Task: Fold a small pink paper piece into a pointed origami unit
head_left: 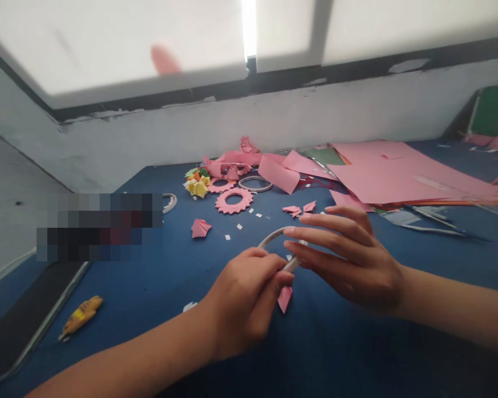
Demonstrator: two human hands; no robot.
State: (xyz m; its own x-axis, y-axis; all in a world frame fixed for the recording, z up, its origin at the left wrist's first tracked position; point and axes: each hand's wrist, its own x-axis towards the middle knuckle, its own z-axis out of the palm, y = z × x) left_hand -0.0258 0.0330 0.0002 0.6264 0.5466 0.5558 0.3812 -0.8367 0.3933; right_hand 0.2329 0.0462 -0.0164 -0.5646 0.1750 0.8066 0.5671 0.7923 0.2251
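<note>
- A blue counter (157,287) is seen under everything, bounded at the far side by a pale wall below frosted window panes.
- A stack of large pink paper sheets (398,171) is laid on the counter, well beyond the right hand's fingers and to their right.
- A loose pink strip (279,174), curled at one end, is set beyond the fingers, beside the sheets.
- The left hand (243,301) is held low over the counter; its fingers (274,271) are curled and pressed together with the thumb, pinching the near edge of a thin ring.
- The right hand (352,260) is held just to the right of the left; its fingers (315,232) are stretched out nearly flat and slightly spread, laid against the far side of the same ring. Whether it is actually gripped by them cannot be told.
- The ring (271,236), a narrow whitish roll of tape worn down to little more than a hoop, is held between both hands just above the counter; only its upper arc is shown.
- A pink toothed paper wreath (234,200) is placed beyond the left fingers.
- A second tape ring (255,183) is laid farther off, behind the wreath.
- A small pink folded triangle (284,298) is seen just below the left fingertips; whether it is held cannot be told.
- A yellow-orange cutter (81,315) is left well to the left of the left hand.
</note>
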